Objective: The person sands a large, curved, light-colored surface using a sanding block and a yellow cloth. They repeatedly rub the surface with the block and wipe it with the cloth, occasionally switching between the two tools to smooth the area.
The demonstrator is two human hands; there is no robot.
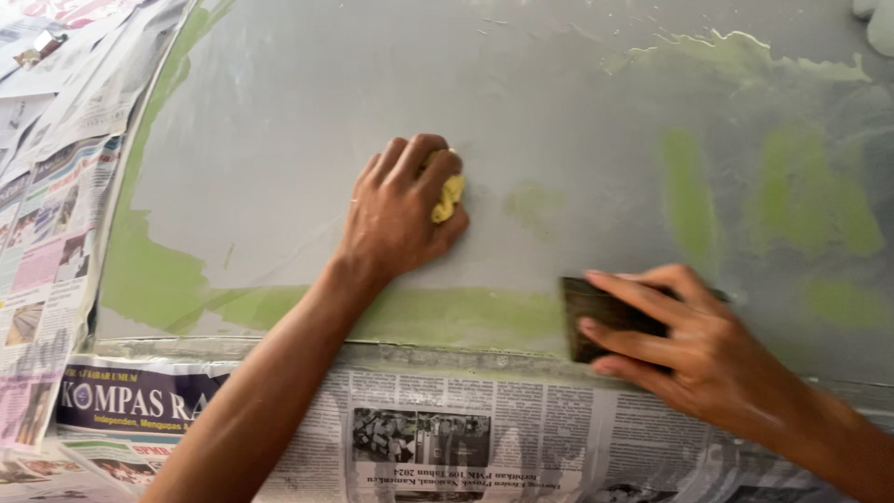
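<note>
Sanding a grey panel – partly done, green patches left

The grey panel is mostly smooth and dull; green filler shows at right and along the lower edge. The left hand has fingers curled round a yellow sponge; the right hand has fingers pressed flat on a dark sanding block – newspaper masks the edges.

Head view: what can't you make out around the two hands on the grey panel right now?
- Yellow wad: mostly hidden inside the left hand; its kind is unclear.
- Dark block: the right hand covers its right end and working face.
- Grey panel: cut off by the top and right edges.
- White thing: cropped at the top right corner, unidentifiable.
- Newspaper: hides whatever lies beneath it.
</note>
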